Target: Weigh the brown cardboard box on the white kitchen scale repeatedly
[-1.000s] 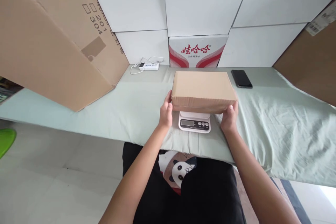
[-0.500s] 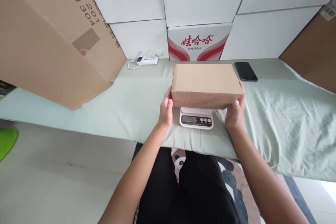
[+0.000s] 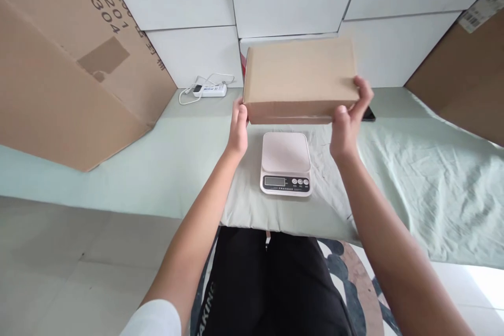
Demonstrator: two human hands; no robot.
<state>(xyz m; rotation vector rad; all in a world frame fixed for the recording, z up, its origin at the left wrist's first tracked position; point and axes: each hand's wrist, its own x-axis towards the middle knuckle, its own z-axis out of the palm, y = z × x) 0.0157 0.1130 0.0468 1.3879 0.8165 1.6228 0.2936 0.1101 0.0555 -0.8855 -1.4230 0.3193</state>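
Observation:
Between my two hands is a closed brown cardboard box (image 3: 301, 73), raised above the cloth and beyond the scale. My left hand (image 3: 238, 128) grips its left end, thumb at the near corner. At the right end, my right hand (image 3: 348, 118) has its thumb on the near side and its fingers around the corner. Below the box a white kitchen scale (image 3: 286, 163) lies flat on the pale green cloth (image 3: 177, 168), its bare platform showing and its display blank. The box hides most of a black phone (image 3: 369, 114) and of the red and white carton (image 3: 243, 60) behind.
A large cardboard carton (image 3: 74, 73) stands at the left, and another brown carton (image 3: 468, 73) at the right. Near the white wall panels (image 3: 192, 55) lies a white power strip (image 3: 210, 90) with its cable. The cloth's front edge hangs above my lap.
Both hands have lifted the box up and away from me, off the scale, uncovering its platform. The box now blocks the printed carton and much of the phone. My view has shifted slightly right.

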